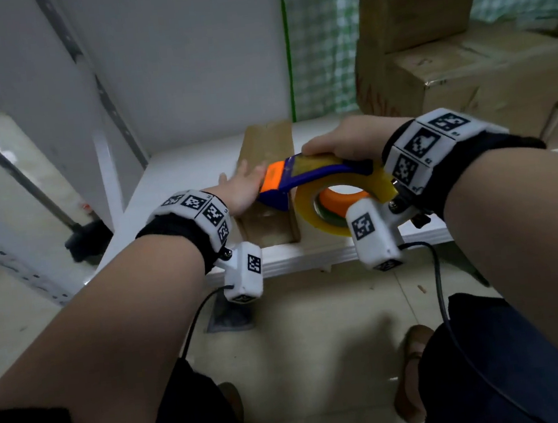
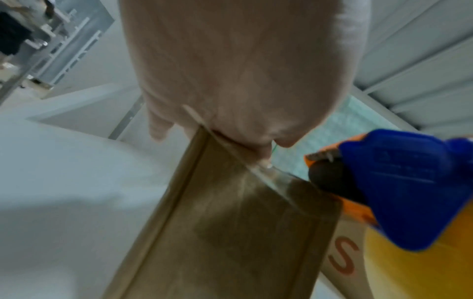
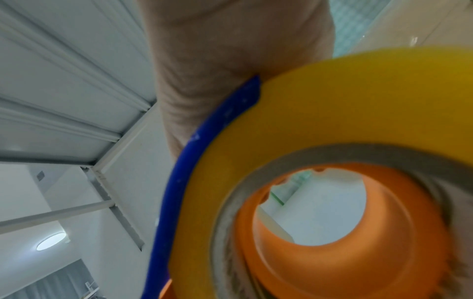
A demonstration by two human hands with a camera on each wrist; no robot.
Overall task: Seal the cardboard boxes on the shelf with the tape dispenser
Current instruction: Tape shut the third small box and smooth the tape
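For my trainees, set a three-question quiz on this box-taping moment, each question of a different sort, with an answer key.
1. True or false: the right hand grips the tape dispenser.
2. Where is the left hand? A) flat on the long box; B) on the stacked boxes; C) hanging off the shelf.
3. Fill in: the tape roll on the dispenser is ____ in colour.

Key: 1 true; 2 A; 3 yellow.
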